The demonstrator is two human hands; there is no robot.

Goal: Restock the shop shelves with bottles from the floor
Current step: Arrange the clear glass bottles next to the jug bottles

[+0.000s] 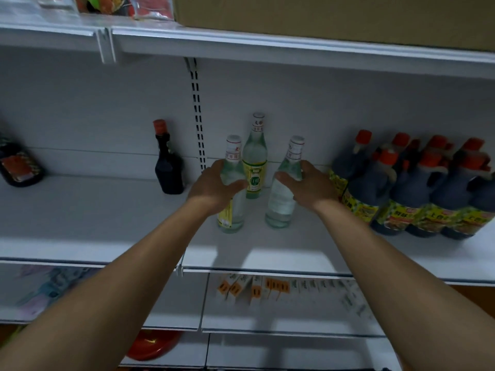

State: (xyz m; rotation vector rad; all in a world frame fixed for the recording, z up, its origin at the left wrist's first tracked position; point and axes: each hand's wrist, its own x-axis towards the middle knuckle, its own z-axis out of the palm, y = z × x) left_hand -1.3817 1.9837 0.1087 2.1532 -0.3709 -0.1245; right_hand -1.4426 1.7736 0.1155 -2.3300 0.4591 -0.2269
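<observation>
Reaching out with both bare arms, the person has a bottle in each hand at the middle shelf point(107, 223). The left hand point(214, 183) wraps around the shoulder of the left clear bottle point(232, 218), thumb across the front and fingers curled behind. The right hand point(308, 183) grasps the right clear bottle point(281, 207) in the same way, thumb on the near side. Both bottles have white caps with red bands, and their bases appear to sit on the shelf board, though I cannot tell if their full weight is down. The left one shows a yellow label along its lower side. The right one leans with its neck toward one o'clock.

Between the two and farther back, at twelve o'clock from the hands, stands a third clear bottle point(255, 156) with a yellow and green label, upright near the back panel, held by nobody.

At nine o'clock from the left hand a dark bottle point(168, 170) with a red cap stands alone, apart from the clear ones. Farther toward nine o'clock lies a flat dark container point(18, 167). At three o'clock, just beside the right wrist, a cluster of dark jugs point(412, 188) with orange caps crowds the shelf.

Overhead, at one o'clock, a cardboard box point(321, 14) rests on the upper shelf. Down at six o'clock, small boxes point(254, 286) line the lower shelf.
</observation>
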